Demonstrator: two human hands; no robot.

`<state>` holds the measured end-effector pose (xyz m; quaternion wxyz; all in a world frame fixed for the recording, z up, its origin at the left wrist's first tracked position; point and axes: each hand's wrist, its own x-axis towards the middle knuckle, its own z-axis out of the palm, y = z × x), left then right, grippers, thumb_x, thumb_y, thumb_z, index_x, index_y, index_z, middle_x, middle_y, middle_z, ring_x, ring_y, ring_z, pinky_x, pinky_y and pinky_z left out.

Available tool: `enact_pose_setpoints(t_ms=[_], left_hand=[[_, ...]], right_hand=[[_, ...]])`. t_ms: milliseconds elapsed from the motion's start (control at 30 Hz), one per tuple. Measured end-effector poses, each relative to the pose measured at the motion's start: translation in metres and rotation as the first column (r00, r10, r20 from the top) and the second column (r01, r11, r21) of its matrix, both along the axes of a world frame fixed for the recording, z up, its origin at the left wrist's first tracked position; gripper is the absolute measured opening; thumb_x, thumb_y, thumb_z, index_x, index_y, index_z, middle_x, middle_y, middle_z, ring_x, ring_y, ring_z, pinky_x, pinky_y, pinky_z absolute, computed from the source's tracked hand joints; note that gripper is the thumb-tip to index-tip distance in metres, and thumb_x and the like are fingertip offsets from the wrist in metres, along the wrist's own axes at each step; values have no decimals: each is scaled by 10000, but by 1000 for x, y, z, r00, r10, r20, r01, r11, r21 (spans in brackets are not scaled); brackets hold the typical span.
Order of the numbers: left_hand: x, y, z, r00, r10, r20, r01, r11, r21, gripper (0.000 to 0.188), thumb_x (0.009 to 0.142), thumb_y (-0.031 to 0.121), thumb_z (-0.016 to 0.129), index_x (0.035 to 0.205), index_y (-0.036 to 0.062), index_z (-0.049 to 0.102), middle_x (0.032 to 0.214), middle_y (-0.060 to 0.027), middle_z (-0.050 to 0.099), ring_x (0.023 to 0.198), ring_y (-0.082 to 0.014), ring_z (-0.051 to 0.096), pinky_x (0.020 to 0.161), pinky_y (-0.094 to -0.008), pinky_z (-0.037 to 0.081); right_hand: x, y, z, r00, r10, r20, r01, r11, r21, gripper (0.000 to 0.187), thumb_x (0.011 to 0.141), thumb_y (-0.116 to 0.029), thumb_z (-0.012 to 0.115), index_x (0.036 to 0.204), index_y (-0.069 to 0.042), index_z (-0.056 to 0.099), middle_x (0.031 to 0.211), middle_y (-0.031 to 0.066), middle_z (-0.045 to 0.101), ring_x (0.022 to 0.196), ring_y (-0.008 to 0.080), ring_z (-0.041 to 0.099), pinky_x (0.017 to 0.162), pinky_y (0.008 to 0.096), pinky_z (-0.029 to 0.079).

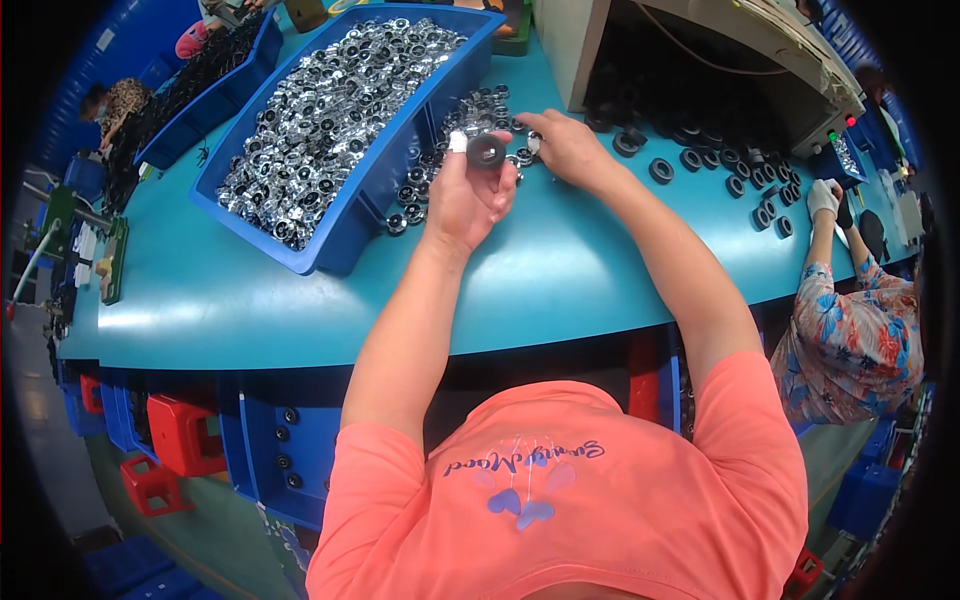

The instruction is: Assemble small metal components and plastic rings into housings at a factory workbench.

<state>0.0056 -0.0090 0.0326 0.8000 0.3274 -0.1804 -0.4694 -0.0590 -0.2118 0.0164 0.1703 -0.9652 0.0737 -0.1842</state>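
In my left hand (pixel 468 195) is a black rubber tire (pixel 487 152), gripped between the fingers and thumb with its round face up. White tape wraps a finger of that hand. Just to its right, my right hand (pixel 568 150) has its fingers bent round a small silver wheel hub (pixel 533 144), partly hidden by them. Loose silver-and-black wheel hubs (pixel 413 194) lie on the teal table (pixel 520 270) around and behind my left hand. Many more fill the large blue bin (pixel 345 225) at the left.
Black tires (pixel 661 171) lie scattered right of my right hand, before a beige machine housing (pixel 568 60). A co-worker in a floral shirt (pixel 850 340) sits at the far right. A blue tray (pixel 262 440) and red stools (pixel 180 435) are below the table edge.
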Motion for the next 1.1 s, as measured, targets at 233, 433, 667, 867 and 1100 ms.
enact_pose_setpoints(t_ms=[233, 433, 667, 867, 1100], left_hand=[[-5, -2, 0, 1000, -20, 24, 19, 1000, 20, 615, 1061, 543, 238, 1221, 45, 562, 757, -77, 576, 547, -137, 470, 437, -266, 362], [2, -2, -9, 999, 42, 18, -42, 999, -19, 486, 1035, 494, 418, 1191, 61, 573, 852, -98, 619, 664, -159, 548, 543, -270, 434], [6, -4, -11, 990, 137, 10, -136, 987, -91, 233, 976, 224, 579, 1159, 80, 583, 1080, -208, 646, 917, -266, 634, 840, -382, 546], [10, -2, -12, 984, 169, -60, -174, 981, -86, 371, 1021, 330, 525, 1114, -23, 591, 1107, -246, 655, 943, -274, 667, 864, -421, 576], [5, -4, -8, 970, 205, -130, -208, 978, -13, 420, 1038, 336, 470, 1108, -61, 589, 1068, -253, 660, 894, -270, 682, 816, -398, 597]], right_hand=[[-28, 19, 32, 999, -36, -19, 41, 925, 377, 360, 897, -105, 595, 1250, -94, 660, 1053, 141, 673, 926, 254, 659, 833, 363, 530], [-38, 31, 46, 993, -1, 121, -111, 386, 916, 383, 877, -132, 667, 1245, -25, 655, 1075, 79, 678, 930, 133, 638, 809, 298, 536], [-40, 21, 31, 975, -46, 216, -203, 208, 957, 412, 815, -33, 694, 1221, 13, 647, 1081, 91, 671, 944, 154, 634, 825, 285, 537], [-40, 24, 30, 974, -12, 226, -217, 227, 949, 423, 827, -58, 705, 1237, 17, 634, 1106, 99, 670, 960, 155, 634, 826, 285, 537], [-41, 31, 34, 976, 28, 214, -215, 225, 950, 385, 854, -57, 670, 1234, -3, 636, 1195, 104, 654, 1061, 169, 630, 891, 315, 532]])
